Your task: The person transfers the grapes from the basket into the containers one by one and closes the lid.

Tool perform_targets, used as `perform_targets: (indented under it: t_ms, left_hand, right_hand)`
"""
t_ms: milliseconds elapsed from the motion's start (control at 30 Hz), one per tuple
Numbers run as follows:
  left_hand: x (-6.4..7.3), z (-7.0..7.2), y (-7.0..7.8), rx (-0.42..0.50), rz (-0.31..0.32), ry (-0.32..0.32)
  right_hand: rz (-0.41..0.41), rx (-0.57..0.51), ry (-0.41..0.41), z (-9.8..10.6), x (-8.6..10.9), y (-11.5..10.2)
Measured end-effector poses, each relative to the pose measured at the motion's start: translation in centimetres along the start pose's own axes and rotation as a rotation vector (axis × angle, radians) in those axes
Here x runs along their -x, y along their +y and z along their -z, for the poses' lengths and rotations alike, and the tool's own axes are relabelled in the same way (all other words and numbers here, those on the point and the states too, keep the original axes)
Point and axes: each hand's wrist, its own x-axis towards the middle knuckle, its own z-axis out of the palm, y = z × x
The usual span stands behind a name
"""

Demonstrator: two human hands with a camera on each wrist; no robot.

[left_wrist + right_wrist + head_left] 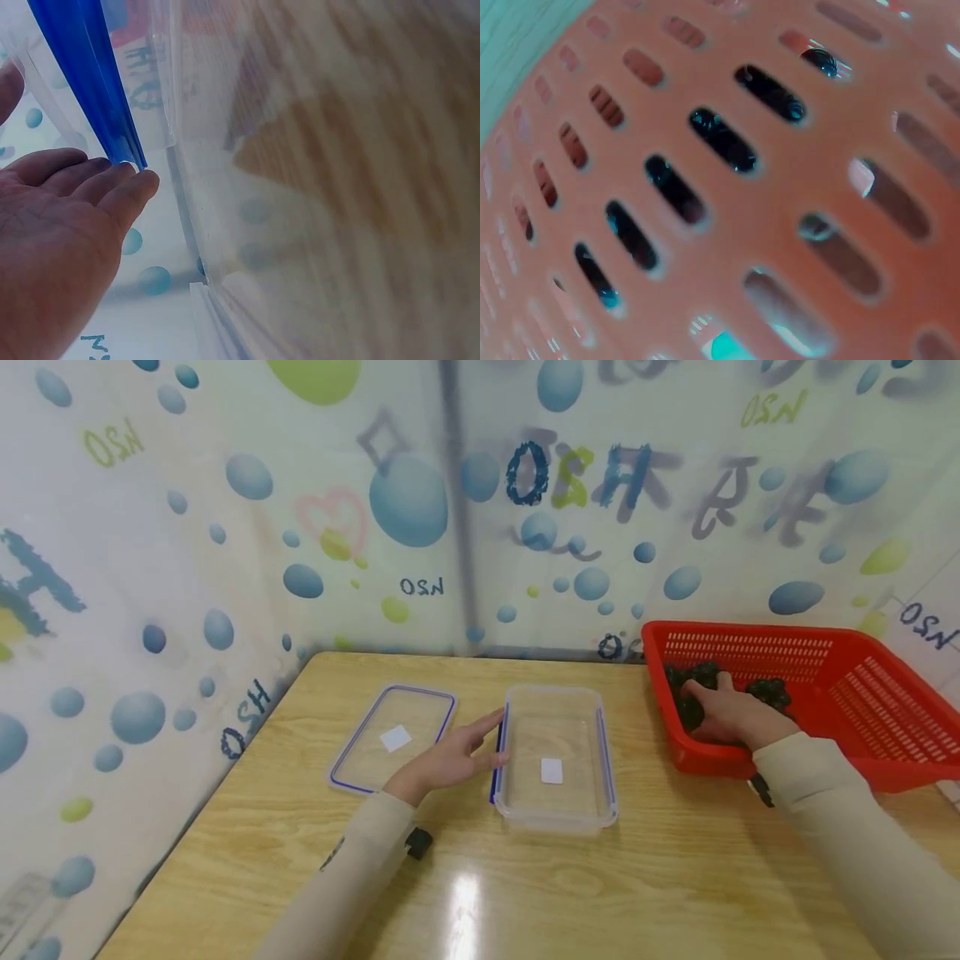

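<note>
My left hand (453, 762) rests its fairly straight fingers at the left side of a clear plastic food container (558, 810). In the left wrist view its fingertips meet the lower end of a blue clip strip (90, 82) on that side. Inside the red basket (720, 764), my right hand (731, 714) curls its fingers and thumb round a dark, bumpy clump (692, 714), partly hidden by the hand. Another dark clump (768, 693) lies just right of it. Shiny dark pieces (724, 141) show through the basket's slots in the right wrist view.
A clear lid with a blue seal (360, 768) lies flat on the wooden table (570, 893), left of the container. A patterned curtain (337, 610) hangs behind the table and along its left side. The basket's slotted walls stand close around the right hand.
</note>
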Motion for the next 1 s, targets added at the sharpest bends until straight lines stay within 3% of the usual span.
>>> perform_targets:
  t_ms: [133, 400, 767, 1000]
  left_hand:
    - [0.1, 0.0, -0.1, -0.002, -0.019, 0.008]
    - [0.1, 0.0, -0.1, 0.021, -0.017, -0.010]
    - [0.3, -0.2, 0.3, -0.002, -0.020, -0.012]
    - [0.2, 0.0, 0.2, -0.033, -0.015, 0.000]
  right_hand:
    - [0.003, -0.032, -0.045, 0.1, -0.1, -0.2]
    - [0.014, -0.027, -0.060, 0.1, -0.2, 0.1]
    - [0.097, 0.017, 0.093, 0.2, 0.3, 0.9]
    - [0.159, 0.019, 0.209, 2.0, 1.7, 0.0]
